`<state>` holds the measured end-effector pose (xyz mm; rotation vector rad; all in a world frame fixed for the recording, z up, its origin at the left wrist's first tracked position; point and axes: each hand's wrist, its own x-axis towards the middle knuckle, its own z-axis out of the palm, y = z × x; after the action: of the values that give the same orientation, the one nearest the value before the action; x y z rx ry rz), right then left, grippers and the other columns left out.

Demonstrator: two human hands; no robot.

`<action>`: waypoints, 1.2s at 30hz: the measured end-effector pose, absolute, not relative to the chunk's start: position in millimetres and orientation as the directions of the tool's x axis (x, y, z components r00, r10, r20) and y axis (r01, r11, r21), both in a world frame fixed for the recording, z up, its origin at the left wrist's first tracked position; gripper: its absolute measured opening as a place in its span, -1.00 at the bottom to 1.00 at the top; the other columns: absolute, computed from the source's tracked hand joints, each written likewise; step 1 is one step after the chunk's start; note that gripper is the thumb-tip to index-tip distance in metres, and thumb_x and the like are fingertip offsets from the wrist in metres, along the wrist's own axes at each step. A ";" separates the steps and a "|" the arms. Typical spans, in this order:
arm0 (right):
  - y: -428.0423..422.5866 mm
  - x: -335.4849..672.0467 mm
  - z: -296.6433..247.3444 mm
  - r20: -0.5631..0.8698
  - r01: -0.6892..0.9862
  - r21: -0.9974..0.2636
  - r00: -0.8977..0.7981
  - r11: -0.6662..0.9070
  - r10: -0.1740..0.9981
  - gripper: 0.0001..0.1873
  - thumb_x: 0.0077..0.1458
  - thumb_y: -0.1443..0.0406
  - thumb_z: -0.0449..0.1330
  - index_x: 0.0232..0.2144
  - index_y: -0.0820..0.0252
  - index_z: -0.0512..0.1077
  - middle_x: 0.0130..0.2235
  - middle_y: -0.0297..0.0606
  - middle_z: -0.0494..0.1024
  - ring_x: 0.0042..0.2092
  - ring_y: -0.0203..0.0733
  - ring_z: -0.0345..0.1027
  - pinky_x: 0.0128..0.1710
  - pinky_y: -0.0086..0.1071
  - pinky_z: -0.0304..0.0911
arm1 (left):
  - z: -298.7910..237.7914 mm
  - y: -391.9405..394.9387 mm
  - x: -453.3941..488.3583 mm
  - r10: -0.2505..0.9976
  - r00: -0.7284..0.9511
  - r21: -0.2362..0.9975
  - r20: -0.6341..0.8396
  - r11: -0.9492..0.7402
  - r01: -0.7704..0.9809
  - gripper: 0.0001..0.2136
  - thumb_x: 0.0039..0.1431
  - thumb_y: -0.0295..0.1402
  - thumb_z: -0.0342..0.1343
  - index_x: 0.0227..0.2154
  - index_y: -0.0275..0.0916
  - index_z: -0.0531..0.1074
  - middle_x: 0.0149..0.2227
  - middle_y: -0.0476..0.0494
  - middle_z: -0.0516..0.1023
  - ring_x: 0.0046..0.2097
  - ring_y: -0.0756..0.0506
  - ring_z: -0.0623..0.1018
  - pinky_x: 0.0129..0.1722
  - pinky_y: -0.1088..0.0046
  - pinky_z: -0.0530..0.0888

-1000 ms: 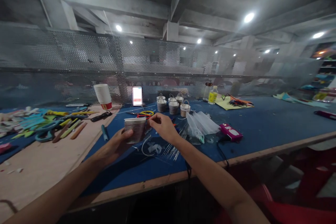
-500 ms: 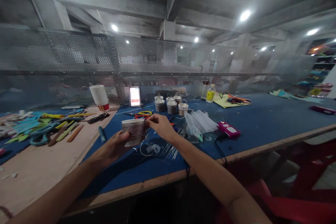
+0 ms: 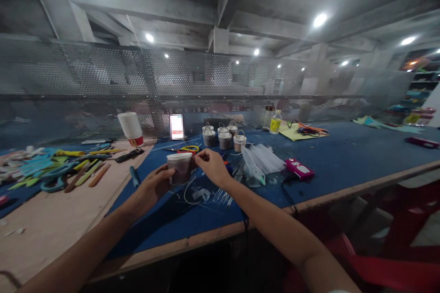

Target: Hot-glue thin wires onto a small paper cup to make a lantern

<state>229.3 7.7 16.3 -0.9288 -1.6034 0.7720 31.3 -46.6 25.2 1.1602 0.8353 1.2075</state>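
Observation:
My left hand point(image 3: 155, 186) is wrapped round a small round cup point(image 3: 180, 168) with a pale rim and dark woven side, held upright just above the blue table point(image 3: 343, 160). At the cup's right edge, my right hand point(image 3: 212, 166) pinches with thumb and forefinger; what it pinches is too small to make out. Thin wires and clear bits point(image 3: 213, 194) lie on the table under both hands. Behind them stand several finished little baskets point(image 3: 224, 137) with wire handles.
Clear plastic bags point(image 3: 261, 160) and a pink box point(image 3: 298, 169) lie right of my hands. Scissors and coloured tools point(image 3: 58, 169) cover the left wooden board point(image 3: 44, 219), beside a paper cup stack point(image 3: 129, 127). Bottles point(image 3: 275, 122) stand by the mesh screen point(image 3: 103, 87). A red chair point(image 3: 395, 256) sits at the lower right.
The cup has turned from lying sideways in my left hand to upright, rim up, and sits slightly farther from me. My right hand stays pinched at its right edge.

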 end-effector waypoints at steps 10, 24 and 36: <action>-0.3 224.3 13.3 0.529 0.233 -0.798 -0.171 0.556 0.831 -0.87 0.24 0.23 0.24 -0.32 0.17 0.49 -0.31 -0.31 0.63 -0.26 -0.21 0.52 -0.12 -0.36 0.39 | 24.4 -53.6 42.7 0.983 0.163 0.981 0.089 -0.058 -0.186 -0.59 0.06 -0.26 0.45 -0.01 -0.20 0.59 0.05 -0.27 0.70 0.12 -0.29 0.63 0.08 0.24 0.55; -1.9 225.5 19.5 0.511 0.188 -0.820 -0.185 0.541 0.839 -0.89 0.17 0.26 0.25 -0.38 0.16 0.45 -0.35 -0.34 0.60 -0.28 -0.21 0.51 -0.15 -0.35 0.38 | 21.3 -53.2 33.6 0.967 0.246 0.955 0.069 0.007 -0.296 -0.61 0.16 -0.31 0.37 0.06 -0.24 0.62 0.01 -0.25 0.73 0.00 -0.23 0.69 -0.01 0.35 0.57; 4.5 225.9 17.2 0.486 0.055 -0.860 -0.220 0.508 0.846 -0.87 0.17 0.24 0.27 -0.36 0.17 0.45 -0.34 -0.31 0.60 -0.27 -0.19 0.52 -0.15 -0.35 0.40 | 19.0 -50.3 27.7 0.964 0.268 0.925 0.004 0.098 -0.366 -0.65 0.17 -0.27 0.33 0.02 -0.22 0.66 0.05 -0.26 0.71 0.08 -0.27 0.65 0.02 0.30 0.58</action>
<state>225.9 4.5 17.2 -0.7823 -1.6377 0.8876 27.7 -50.3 19.0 1.0052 0.7599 1.1386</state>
